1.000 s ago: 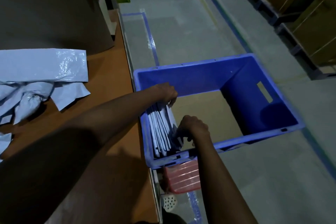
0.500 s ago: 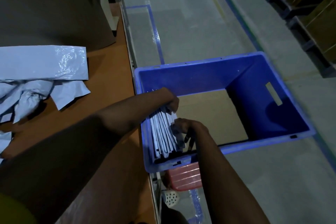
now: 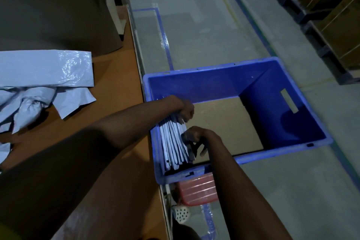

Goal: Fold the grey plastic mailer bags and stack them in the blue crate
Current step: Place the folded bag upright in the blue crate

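Both left hand (image 3: 186,111), right hand (image 3: 195,137) seemingly hold mailers (image 3: 172,142).

We have one view only, from a wide-angle camera worn on the person's head. It faces forward and steeply down, close above the forearms (image 3: 116,134) that come in from 6 and 8 o'clock. The frame centres on the left hand (image 3: 185,110) and right hand (image 3: 196,136) at the folded mailer bags (image 3: 173,142) in the blue crate (image 3: 204,71). We see the table (image 3: 116,103) toward 9 o'clock, and the floor (image 3: 194,35) recedes toward 12 o'clock.
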### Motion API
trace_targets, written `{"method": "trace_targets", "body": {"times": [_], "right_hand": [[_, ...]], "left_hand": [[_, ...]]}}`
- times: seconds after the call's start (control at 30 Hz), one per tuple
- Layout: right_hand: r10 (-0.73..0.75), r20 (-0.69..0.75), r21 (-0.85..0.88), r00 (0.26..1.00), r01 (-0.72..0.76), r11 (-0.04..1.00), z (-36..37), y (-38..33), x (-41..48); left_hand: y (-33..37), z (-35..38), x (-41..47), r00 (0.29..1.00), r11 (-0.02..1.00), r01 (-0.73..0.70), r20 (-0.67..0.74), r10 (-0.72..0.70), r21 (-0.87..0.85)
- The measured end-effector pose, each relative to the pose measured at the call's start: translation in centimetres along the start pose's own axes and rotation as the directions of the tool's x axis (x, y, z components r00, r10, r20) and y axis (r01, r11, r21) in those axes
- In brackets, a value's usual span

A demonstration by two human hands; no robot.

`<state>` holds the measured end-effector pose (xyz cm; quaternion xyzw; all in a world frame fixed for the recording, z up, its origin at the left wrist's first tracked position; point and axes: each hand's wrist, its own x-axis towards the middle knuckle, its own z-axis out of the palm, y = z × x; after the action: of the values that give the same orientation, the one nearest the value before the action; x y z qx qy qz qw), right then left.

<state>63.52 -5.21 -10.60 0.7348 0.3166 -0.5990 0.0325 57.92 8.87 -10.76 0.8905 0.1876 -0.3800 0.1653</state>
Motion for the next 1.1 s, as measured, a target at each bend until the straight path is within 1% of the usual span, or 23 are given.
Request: {"method": "trace_targets", "body": {"times": [0.07, 0.1, 0.13, 0.2, 0.23, 0.3, 0.33, 0.4, 0.43, 0.5, 0.6, 0.7, 0.77, 0.83, 0.9, 0.97, 1.03, 1.1], "right_hand": [[-0.046, -0.065, -0.125, 0.997, 0.037, 0.991, -0.7, -0.8, -1.6], [-0.087, -0.141, -0.167, 0.986, 0.063, 0.984, -1.2, -0.6, -1.9], [-0.149, -0.23, -0.2, 0.962, 0.103, 0.974, -1.7, -0.2, -2.2], [-0.236, -0.405, -0.142, 0.883, 0.194, 0.971, -2.1, 0.9, -3.7], [-0.284, -0.483, -0.08, 0.828, 0.281, 0.956, -1.9, 1.5, -4.9], [-0.351, -0.634, 0.008, 0.689, 0.459, 0.888, -1.1, 2.4, -7.1], [-0.372, -0.687, 0.026, 0.624, 0.533, 0.846, -0.5, 2.9, -8.0], [-0.411, -0.74, 0.004, 0.532, 0.614, 0.789, 0.9, 3.1, -9.7], [-0.435, -0.75, -0.027, 0.499, 0.633, 0.774, 1.6, 3.0, -10.2], [-0.473, -0.762, -0.074, 0.443, 0.667, 0.742, 3.2, 2.3, -10.7], [-0.554, -0.758, -0.147, 0.344, 0.736, 0.66, 6.3, -0.7, -11.9], [-0.636, -0.715, -0.202, 0.291, 0.784, 0.587, 10.2, -4.9, -12.8], [-0.676, -0.681, -0.201, 0.281, 0.816, 0.542, 13.1, -8.0, -13.0], [-0.706, -0.656, -0.206, 0.267, 0.837, 0.508, 15.8, -11.1, -12.8], [-0.747, -0.612, -0.239, 0.259, 0.84, 0.487, 18.6, -13.8, -12.3], [-0.769, -0.576, -0.253, 0.278, 0.834, 0.491, 21.2, -16.0, -11.5], [-0.771, -0.564, -0.284, 0.297, 0.806, 0.519, 23.2, -17.8, -10.4], [-0.766, -0.559, -0.324, 0.317, 0.767, 0.554, 24.7, -19.4, -9.2]], "left_hand": [[0.4, -1.1, -1.3, 0.991, 0.998, -0.023, -0.135, 0.015, -0.051], [0.5, -1.6, -2.2, 0.983, 0.998, -0.03, -0.185, 0.018, -0.061], [0.5, -2.1, -3.4, 0.964, 0.996, -0.047, -0.263, 0.026, -0.075], [0.1, -2.5, -5.9, 0.918, 0.994, -0.059, -0.396, 0.016, -0.095], [-0.2, -2.4, -7.6, 0.888, 0.991, -0.053, -0.461, -0.009, -0.121], [-0.4, -1.4, -11.2, 0.787, 0.971, -0.082, -0.613, -0.074, -0.223], [-0.6, -0.5, -13.1, 0.723, 0.952, -0.113, -0.681, -0.117, -0.283], [-0.7, 2.0, -16.7, 0.575, 0.914, -0.174, -0.791, -0.208, -0.366], [-0.8, 3.6, -18.3, 0.509, 0.897, -0.192, -0.822, -0.255, -0.398], [-0.7, 6.7, -21.1, 0.426, 0.858, -0.216, -0.836, -0.346, -0.466], [-0.7, 10.9, -24.9, 0.346, 0.824, -0.247, -0.84, -0.417, -0.51], [-1.4, 15.5, -28.7, 0.245, 0.8, -0.285, -0.847, -0.471, -0.528], [-2.7, 18.6, -31.1, 0.196, 0.759, -0.295, -0.814, -0.547, -0.581], [-4.3, 21.2, -33.4, 0.134, 0.748, -0.277, -0.795, -0.591, -0.603], [-6.0, 23.5, -35.2, 0.048, 0.75, -0.236, -0.778, -0.626, -0.618], [-7.6, 25.7, -36.4, -0.022, 0.742, -0.168, -0.75, -0.661, -0.649], [-9.3, 27.2, -36.9, -0.043, 0.717, -0.114, -0.717, -0.696, -0.688], [-11.1, 28.3, -36.6, -0.021, 0.68, -0.095, -0.681, -0.732, -0.727]]}}
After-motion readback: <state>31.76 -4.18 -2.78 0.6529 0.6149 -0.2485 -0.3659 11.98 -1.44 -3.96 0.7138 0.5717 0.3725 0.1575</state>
